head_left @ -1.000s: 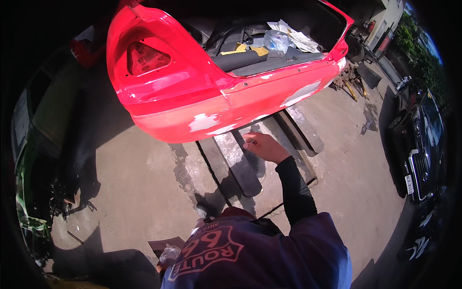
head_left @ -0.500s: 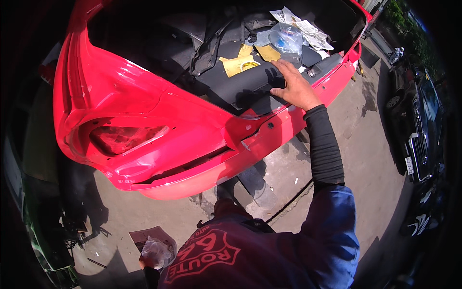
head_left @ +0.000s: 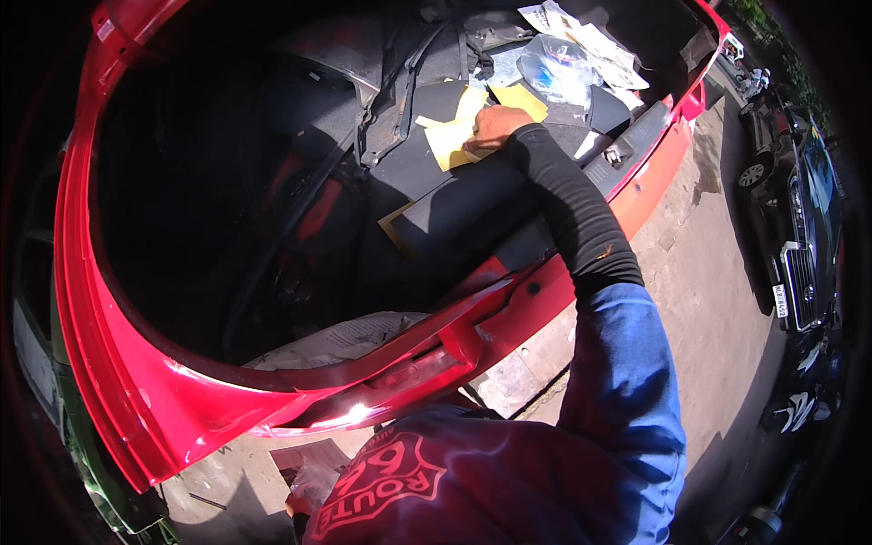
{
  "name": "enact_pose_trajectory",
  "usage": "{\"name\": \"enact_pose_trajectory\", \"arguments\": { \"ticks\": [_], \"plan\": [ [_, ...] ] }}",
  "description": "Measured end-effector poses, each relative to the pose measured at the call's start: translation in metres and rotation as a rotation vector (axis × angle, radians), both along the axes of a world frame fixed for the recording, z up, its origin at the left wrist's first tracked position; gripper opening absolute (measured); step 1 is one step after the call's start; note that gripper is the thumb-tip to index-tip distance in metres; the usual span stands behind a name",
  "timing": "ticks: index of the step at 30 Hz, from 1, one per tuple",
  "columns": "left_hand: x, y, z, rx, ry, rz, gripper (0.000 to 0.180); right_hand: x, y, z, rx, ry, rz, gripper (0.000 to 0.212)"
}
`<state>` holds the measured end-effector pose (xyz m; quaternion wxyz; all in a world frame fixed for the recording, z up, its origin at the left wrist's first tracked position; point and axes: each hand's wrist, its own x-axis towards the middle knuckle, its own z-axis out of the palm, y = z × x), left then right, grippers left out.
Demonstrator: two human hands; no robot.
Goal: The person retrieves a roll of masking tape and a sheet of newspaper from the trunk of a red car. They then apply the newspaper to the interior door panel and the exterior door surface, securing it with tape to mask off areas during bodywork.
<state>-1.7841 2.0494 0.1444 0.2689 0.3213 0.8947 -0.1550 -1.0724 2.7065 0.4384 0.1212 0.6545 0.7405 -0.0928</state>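
My right hand (head_left: 490, 127) is stretched out into the open boot of the red car (head_left: 118, 381), the black sleeve (head_left: 572, 209) running up to it from the blue cuff of my upper arm. The hand lies curled, fingers drawn in, resting on the yellow sheets (head_left: 454, 136) that lie on the dark boot floor panel (head_left: 472, 209); I cannot tell whether the fingers actually pinch a sheet or only press on top of it. The yellow sheets sit in the far middle of the boot, one corner poking out beyond my knuckles toward the clear plastic bag (head_left: 556, 68) just behind them. Past the bag lie white papers (head_left: 581, 36) against the far wall of the boot. A black strap (head_left: 404, 82) runs down beside the sheets on their left. Nearer to me, under the boot's red lip, a crumpled sheet of newspaper (head_left: 345, 336) shows in the shade. My left hand (head_left: 309, 486) is low at the bottom edge, near my chest, mostly hidden, seemingly closed around a crumpled pale cloth or plastic, though I cannot tell for sure. To the right, on the concrete ground (head_left: 699, 300), stands a dark parked car (head_left: 799, 227), well apart from the boot.
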Motion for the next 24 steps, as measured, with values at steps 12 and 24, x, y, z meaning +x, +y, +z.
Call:
{"name": "enact_pose_trajectory", "arguments": {
  "ticks": [12,24],
  "plan": [
    [0.003,0.044,0.004,0.069,-0.051,-0.043,0.051,0.080,0.009,0.050,0.484,0.811,-0.258,0.024],
    [0.024,0.059,0.008,0.024,-0.039,-0.080,0.050,0.166,-0.059,0.040,0.437,0.730,-0.479,0.041]
  ]
}}
